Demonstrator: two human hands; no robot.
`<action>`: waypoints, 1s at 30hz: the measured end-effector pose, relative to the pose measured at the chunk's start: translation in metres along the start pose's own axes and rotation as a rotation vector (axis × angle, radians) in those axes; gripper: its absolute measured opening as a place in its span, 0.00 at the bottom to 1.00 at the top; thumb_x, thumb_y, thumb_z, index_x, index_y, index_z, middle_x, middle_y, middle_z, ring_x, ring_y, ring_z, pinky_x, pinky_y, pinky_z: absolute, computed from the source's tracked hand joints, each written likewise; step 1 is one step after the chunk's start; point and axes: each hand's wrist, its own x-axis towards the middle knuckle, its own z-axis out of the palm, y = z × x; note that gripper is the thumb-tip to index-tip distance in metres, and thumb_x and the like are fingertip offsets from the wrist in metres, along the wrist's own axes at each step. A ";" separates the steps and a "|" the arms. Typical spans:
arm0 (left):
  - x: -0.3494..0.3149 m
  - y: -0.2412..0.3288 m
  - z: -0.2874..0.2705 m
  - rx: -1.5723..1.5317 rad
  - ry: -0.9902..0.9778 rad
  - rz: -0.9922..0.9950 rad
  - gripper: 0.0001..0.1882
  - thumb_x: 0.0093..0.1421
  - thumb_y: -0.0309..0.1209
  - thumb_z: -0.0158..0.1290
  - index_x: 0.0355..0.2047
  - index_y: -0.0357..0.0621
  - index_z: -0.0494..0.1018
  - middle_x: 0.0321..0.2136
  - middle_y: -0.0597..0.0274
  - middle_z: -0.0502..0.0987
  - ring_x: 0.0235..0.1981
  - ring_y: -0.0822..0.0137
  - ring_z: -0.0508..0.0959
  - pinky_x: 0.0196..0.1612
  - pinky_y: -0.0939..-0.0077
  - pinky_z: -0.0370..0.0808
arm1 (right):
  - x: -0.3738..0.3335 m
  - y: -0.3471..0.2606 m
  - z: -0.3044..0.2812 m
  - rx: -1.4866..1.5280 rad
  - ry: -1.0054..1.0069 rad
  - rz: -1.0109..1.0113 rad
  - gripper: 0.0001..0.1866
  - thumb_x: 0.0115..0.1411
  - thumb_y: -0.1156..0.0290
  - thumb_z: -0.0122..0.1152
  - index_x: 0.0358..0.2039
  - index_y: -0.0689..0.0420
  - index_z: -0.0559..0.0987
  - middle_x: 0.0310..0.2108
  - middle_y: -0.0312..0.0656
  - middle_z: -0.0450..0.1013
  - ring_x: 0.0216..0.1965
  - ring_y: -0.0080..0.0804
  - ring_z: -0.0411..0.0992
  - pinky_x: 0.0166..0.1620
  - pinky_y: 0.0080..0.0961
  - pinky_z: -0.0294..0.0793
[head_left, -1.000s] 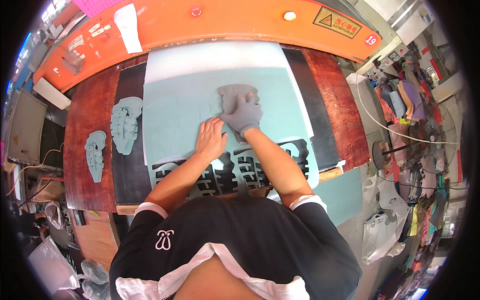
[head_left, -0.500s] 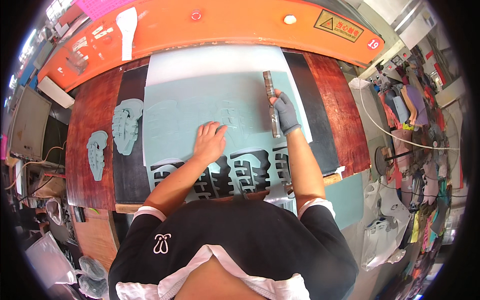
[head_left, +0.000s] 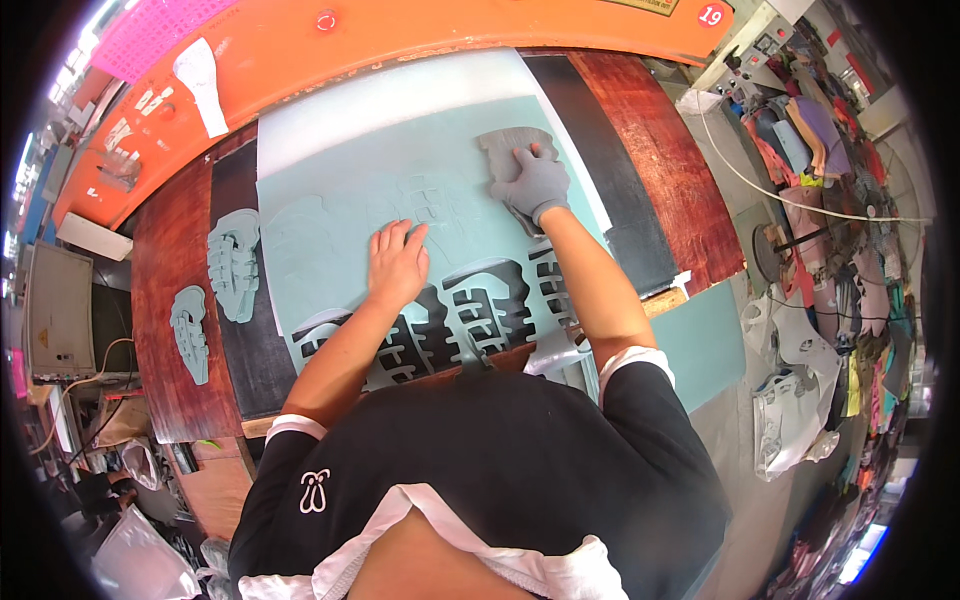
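A pale green sheet (head_left: 340, 180) lies on the worktable with faint outlines of cut shapes in it and a row of cut-out openings along its near edge. My left hand (head_left: 398, 262), bare, rests palm down on the sheet with its fingers stretched out. In a grey glove with bare fingertips, my right hand (head_left: 538, 185) grips a grey cutting die (head_left: 512, 142) from above at the sheet's right side. The die's broad face is turned up; whether its lower edge touches the sheet all round cannot be seen.
Beyond the sheet runs an orange machine beam (head_left: 400, 30) with a red button. A white board (head_left: 400, 92) lies under the sheet. Stacked green cut pieces (head_left: 234, 268) sit at the left, with a smaller stack (head_left: 189, 335) beside them. Cut materials hang at the right (head_left: 800, 200).
The cutting die, seen edge-on before, has turned so its broad face shows, and my right hand now lies over it. My left hand stays on the sheet. The whole view has tilted slightly.
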 end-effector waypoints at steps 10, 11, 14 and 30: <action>0.001 0.001 -0.001 -0.010 -0.011 -0.023 0.20 0.53 0.29 0.51 0.48 0.45 0.70 0.48 0.53 0.67 0.53 0.53 0.65 0.56 0.56 0.59 | -0.007 -0.002 0.005 -0.044 0.064 -0.086 0.40 0.36 0.44 0.64 0.51 0.47 0.72 0.58 0.44 0.60 0.51 0.50 0.63 0.52 0.39 0.65; 0.001 0.001 -0.001 -0.009 0.002 -0.020 0.19 0.53 0.29 0.51 0.48 0.45 0.70 0.48 0.53 0.67 0.53 0.53 0.64 0.56 0.56 0.59 | -0.007 -0.002 0.006 -0.045 0.070 -0.099 0.40 0.36 0.44 0.64 0.52 0.47 0.71 0.58 0.44 0.60 0.50 0.50 0.63 0.52 0.39 0.65; 0.003 0.002 -0.002 -0.018 -0.030 -0.050 0.20 0.52 0.29 0.52 0.48 0.45 0.70 0.49 0.53 0.67 0.54 0.53 0.64 0.57 0.55 0.58 | -0.003 0.000 0.012 -0.055 0.065 -0.079 0.40 0.37 0.43 0.64 0.52 0.47 0.71 0.57 0.44 0.61 0.52 0.52 0.61 0.52 0.40 0.65; -0.223 -0.060 -0.128 -0.071 0.165 -0.395 0.21 0.56 0.30 0.52 0.50 0.36 0.65 0.49 0.44 0.67 0.51 0.46 0.66 0.55 0.59 0.60 | -0.186 0.194 0.008 0.041 0.536 0.060 0.17 0.52 0.61 0.60 0.35 0.62 0.76 0.31 0.49 0.73 0.34 0.46 0.72 0.39 0.35 0.71</action>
